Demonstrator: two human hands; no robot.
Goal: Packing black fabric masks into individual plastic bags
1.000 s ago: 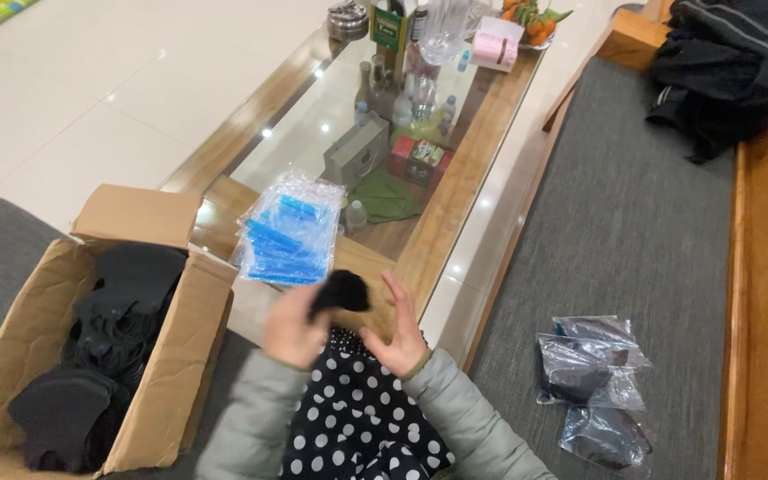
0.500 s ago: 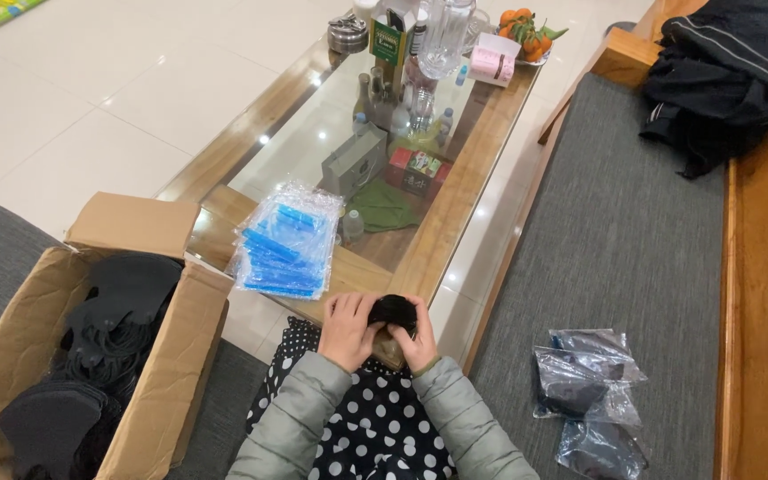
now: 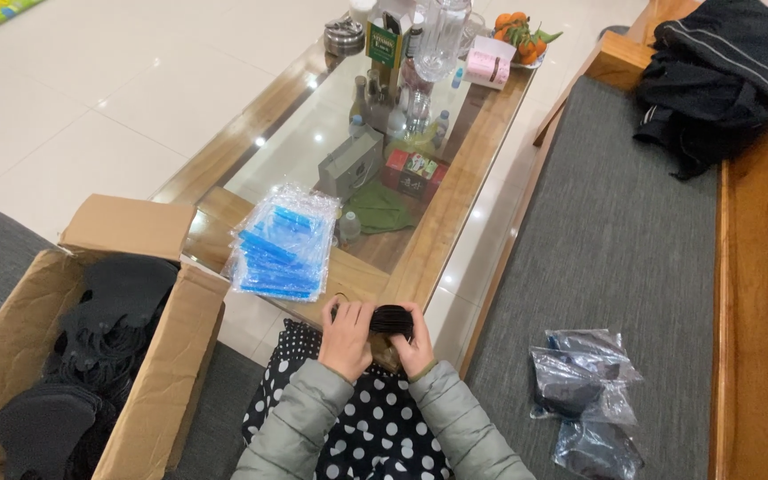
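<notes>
Head camera looks steeply down over lap and table [image 3: 455,222]

cardboard box [image 3: 162,373] cut off at bottom-left, black item [image 3: 391,320] partly hidden by fingers [image 3: 357,322]

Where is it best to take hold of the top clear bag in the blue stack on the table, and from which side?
Probably at the near short edge of the stack of clear bags, coming from the person's side. It lies flat at the table corner, near the left hand; pinching one loose film edge should lift only one bag.
</notes>
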